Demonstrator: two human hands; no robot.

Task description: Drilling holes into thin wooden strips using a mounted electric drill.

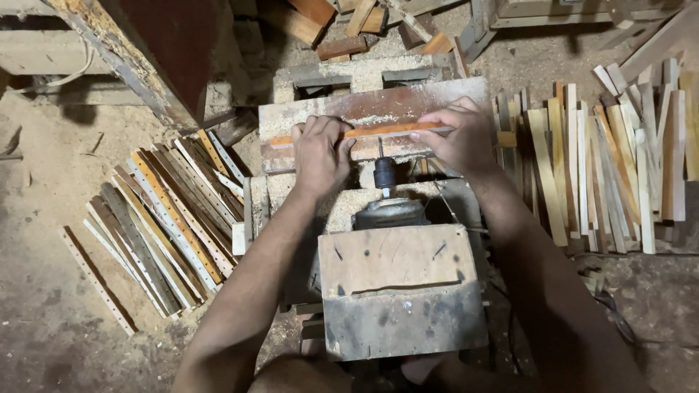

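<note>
Nearest to me: a worn wooden block (397, 291), grey and stained, sitting over the body of a small motor (389, 212).

Ahead of the block: the motor's black chuck (384, 173), with a thin drill bit (380, 148) pointing away from me toward the strip I hold.

In my hands: one narrow orange wooden strip (378, 132), lying crosswise on a dusty board (378, 109) that serves as my tabletop.
- My left hand (319, 156) is clenched over the strip's left part, fingers curled down onto it.
- My right hand (455, 135) pinches the strip's right end between thumb and fingertips.
- The bit's tip seems to meet the strip's near edge between my hands; I cannot tell whether it touches.

Left of me, on the sawdust floor (44, 218): a fanned batch of strips (167, 218), dark, pale and orange, several showing rows of small holes.

Right of me: a larger batch of pale and yellowish strips (604, 160), lying side by side, mostly lengthwise away from me.

Beyond the board: a heap of sawdust (364, 73) on a concrete block.

Farthest: loose offcuts (342, 47) and a reddish-brown slanted panel (160, 51) at upper left.
</note>
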